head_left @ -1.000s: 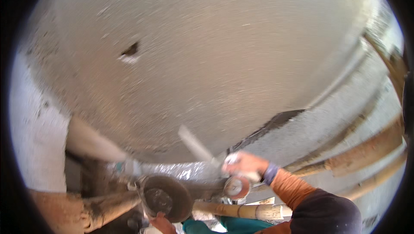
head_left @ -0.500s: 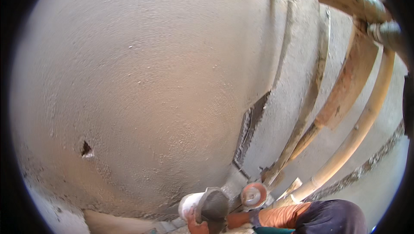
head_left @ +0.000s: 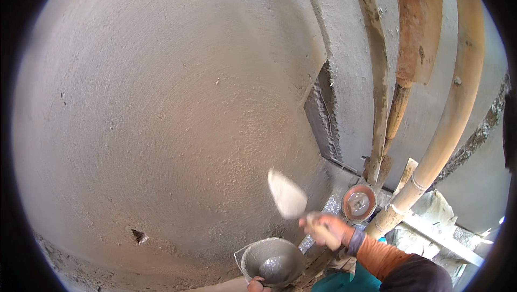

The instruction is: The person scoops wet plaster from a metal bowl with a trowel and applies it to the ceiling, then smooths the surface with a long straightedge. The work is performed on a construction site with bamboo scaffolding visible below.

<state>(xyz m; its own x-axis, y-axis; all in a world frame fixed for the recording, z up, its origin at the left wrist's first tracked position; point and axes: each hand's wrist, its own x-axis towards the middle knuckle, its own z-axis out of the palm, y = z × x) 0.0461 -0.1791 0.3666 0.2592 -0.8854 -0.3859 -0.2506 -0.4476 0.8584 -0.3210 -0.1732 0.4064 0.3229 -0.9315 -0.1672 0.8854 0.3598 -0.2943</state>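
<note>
Trowel (head_left: 287, 195) | back in view | right hand (head_left: 335, 227) gripping it | left hand (head_left: 257, 285) gripping bucket (head_left: 259, 251) rim

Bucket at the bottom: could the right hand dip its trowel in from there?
Probably yes: the bucket is open-topped, the right hand holds the trowel close by, and the left hand, at its edge, leaves the opening free.

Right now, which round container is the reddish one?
The bowl beside the right hand: its rim is reddish-brown and it looks smaller. The other container, the bucket at the left hand, is grey.
</note>
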